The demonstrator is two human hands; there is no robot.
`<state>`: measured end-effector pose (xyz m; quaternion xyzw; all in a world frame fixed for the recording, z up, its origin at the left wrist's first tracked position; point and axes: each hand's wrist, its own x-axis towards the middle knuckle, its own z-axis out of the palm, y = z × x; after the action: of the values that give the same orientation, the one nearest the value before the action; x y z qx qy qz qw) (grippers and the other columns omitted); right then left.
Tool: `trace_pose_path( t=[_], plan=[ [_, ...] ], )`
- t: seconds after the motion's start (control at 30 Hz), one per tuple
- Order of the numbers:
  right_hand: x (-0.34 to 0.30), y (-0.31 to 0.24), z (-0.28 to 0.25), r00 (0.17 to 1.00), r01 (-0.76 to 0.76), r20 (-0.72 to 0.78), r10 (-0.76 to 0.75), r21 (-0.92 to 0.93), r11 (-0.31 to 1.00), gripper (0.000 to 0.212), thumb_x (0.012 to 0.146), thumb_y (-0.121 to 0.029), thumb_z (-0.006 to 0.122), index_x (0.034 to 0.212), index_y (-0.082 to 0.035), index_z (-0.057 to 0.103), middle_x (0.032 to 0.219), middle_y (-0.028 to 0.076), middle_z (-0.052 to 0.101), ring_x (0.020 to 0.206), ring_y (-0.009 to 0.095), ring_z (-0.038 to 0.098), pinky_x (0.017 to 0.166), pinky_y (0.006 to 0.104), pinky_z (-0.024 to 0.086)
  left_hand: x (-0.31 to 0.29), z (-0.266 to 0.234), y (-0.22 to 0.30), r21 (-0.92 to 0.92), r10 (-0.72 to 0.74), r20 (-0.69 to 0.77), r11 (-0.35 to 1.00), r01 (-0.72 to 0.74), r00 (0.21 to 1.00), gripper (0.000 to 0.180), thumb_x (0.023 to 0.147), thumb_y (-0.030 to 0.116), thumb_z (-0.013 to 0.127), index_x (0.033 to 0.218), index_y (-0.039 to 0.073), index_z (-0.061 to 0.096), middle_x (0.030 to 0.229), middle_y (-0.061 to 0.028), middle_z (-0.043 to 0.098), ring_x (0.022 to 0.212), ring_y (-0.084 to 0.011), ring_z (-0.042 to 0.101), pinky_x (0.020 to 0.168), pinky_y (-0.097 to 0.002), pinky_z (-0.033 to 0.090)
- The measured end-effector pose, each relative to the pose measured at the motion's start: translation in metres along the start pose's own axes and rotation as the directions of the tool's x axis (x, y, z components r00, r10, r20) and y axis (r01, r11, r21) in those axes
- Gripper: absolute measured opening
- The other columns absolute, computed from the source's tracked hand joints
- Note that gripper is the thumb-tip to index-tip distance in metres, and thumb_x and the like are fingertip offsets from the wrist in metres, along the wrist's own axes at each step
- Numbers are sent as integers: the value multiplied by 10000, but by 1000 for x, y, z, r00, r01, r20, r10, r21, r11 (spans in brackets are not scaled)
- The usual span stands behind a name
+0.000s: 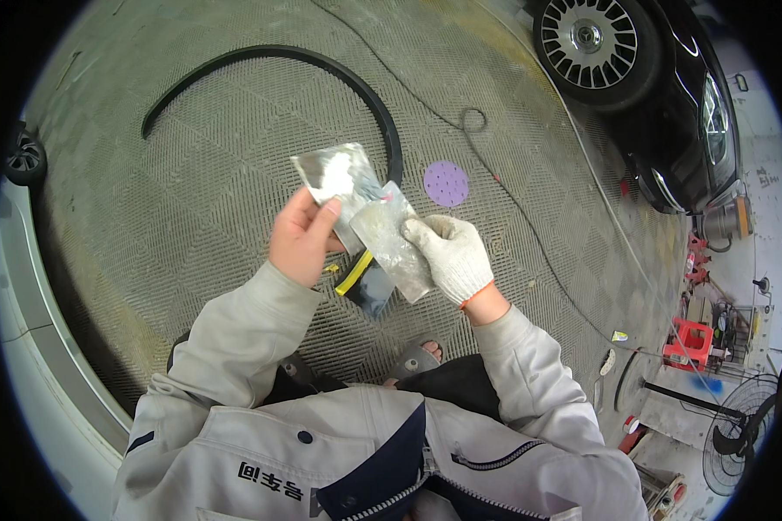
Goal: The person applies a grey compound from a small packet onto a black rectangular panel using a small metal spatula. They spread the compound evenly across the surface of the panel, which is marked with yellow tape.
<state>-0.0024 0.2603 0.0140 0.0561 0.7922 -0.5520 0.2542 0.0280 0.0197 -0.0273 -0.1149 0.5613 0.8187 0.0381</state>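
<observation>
My bare left hand (300, 239) pinches a metal putty spreader (328, 172) between thumb and fingers. White paste lies in a patch on its upper face. My right hand (452, 260), in a white knit glove with an orange cuff, grips a second flat metal spreader (395, 252) smeared with greyish-white residue. The two blades overlap in front of me, and a small pink-red spot shows near where they meet. Whether they press together cannot be made out. Below them on the floor lies a dark grey item with a yellow edge (372, 291), partly covered by the right blade.
A curved black trim strip (261, 54) lies on the grated floor beyond my hands. To its right are a purple sanding disc (446, 183) and a looping cable (517, 204). A black car (669, 104) stands far right, a red stool (691, 340) and fan (738, 425) nearer; a pale car (39, 339) is left.
</observation>
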Motion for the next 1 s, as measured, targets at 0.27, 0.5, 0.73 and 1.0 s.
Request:
trace_pose_path(
  t=[0.27, 0.5, 0.73, 1.0],
  plan=[
    [2, 3, -7, 888, 449, -139, -437, 69, 891, 426, 1090, -160, 711, 1477, 16, 723, 1431, 158, 714, 1282, 258, 697, 1146, 400, 561, 2, -9, -1, 21, -128, 130, 992, 127, 983, 285, 1165, 145, 601, 1420, 29, 651, 1220, -72, 789, 1030, -148, 783, 836, -349, 681],
    [-3, 7, 11, 907, 386, -7, -421, -381, 840, 581, 903, -162, 879, 1467, -82, 764, 1553, 234, 622, 1430, 398, 630, 1212, 445, 530, 4, -6, -13, -27, -10, -5, 1000, 10, 1000, 266, 1160, 138, 609, 1401, 35, 653, 1198, -81, 793, 1000, -187, 809, 788, -365, 701],
    [-1, 0, 15, 801, 493, -6, -599, -560, 666, 544, 839, -159, 930, 1366, -91, 813, 1517, 202, 636, 1360, 358, 687, 1143, 447, 599, -1, -9, -20, 205, 71, 52, 975, -80, 996, 217, 1159, 118, 634, 1352, 26, 674, 1077, -14, 774, 836, -60, 672, 692, -246, 540],
    [-13, -1, 7, 920, 392, 20, -391, -38, 919, 537, 891, -158, 881, 1393, -7, 763, 1469, 185, 666, 1374, 316, 659, 1214, 397, 528, 0, -13, -20, 196, -2, 35, 981, -5, 999, 268, 1162, 114, 614, 1410, 21, 657, 1154, -54, 788, 888, -101, 732, 712, -282, 602]
  ],
)
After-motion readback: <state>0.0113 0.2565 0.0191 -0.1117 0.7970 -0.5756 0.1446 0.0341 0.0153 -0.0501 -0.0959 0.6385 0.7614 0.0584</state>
